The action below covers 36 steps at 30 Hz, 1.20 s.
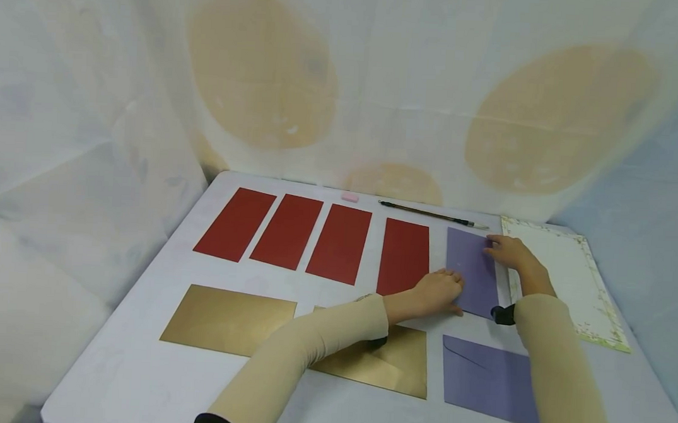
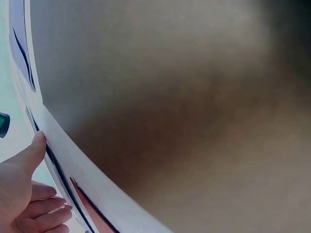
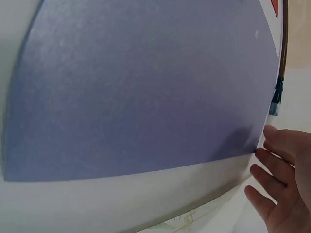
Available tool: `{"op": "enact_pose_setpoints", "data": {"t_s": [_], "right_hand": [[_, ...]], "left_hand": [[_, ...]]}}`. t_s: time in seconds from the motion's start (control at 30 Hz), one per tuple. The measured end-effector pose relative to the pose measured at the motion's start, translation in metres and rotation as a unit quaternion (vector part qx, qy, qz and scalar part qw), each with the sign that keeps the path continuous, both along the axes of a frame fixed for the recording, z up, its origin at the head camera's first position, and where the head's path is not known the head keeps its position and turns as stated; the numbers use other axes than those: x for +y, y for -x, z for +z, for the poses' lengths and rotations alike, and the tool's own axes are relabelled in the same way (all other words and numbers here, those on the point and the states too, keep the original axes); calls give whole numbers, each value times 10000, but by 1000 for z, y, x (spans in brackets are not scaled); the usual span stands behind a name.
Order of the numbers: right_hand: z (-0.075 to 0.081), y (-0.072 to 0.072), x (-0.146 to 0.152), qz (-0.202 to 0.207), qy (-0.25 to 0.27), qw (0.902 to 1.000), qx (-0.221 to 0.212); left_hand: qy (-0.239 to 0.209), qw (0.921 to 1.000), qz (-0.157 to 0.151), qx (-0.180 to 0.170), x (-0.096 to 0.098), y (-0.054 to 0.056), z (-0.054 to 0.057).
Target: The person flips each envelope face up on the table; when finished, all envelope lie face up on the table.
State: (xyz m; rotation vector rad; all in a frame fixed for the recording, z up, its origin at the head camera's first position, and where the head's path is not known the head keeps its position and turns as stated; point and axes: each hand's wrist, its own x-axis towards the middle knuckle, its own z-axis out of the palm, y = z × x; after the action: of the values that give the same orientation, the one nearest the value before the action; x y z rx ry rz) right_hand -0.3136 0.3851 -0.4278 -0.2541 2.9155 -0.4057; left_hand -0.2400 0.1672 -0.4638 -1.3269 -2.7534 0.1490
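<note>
An upright purple envelope lies on the right part of the table between my two hands. At its left edge my left hand rests, with the thumb stretched out and the fingers loosely bent in the left wrist view. Near the far right corner is my right hand, its fingers spread and slightly bent beside that corner in the right wrist view. Closer to me, a second purple envelope lies sideways, partly covered by the right sleeve.
Several red paper rectangles form a row to the left. Two gold envelopes lie in front, one partly under the left sleeve. A brush and a pink eraser-like block are at the back. Flower-bordered paper lies right.
</note>
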Motion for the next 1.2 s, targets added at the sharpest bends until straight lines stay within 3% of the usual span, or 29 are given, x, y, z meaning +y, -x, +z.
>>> {"op": "enact_pose_setpoints", "data": {"t_s": [0.47, 0.7, 0.93, 1.03, 1.2], "right_hand": [[-11, 6, 1, -50, -102, 9998, -138], [-11, 5, 2, -116, -41, 9998, 169], [0, 2, 7, -36, 704, 9957, 608], [7, -1, 10, -60, 1014, 9931, 584], [20, -9, 15, -47, 1692, 9846, 428]], "left_hand": [[-302, 9993, 46, -232, -3, -8, 5], [-166, 9995, -277, -31, -5, -10, 3], [-255, 9969, -696, 244, -10, -14, 1], [-311, 9962, -732, 361, -16, -17, 1], [-382, 9922, -795, 883, -26, -25, 2]]}}
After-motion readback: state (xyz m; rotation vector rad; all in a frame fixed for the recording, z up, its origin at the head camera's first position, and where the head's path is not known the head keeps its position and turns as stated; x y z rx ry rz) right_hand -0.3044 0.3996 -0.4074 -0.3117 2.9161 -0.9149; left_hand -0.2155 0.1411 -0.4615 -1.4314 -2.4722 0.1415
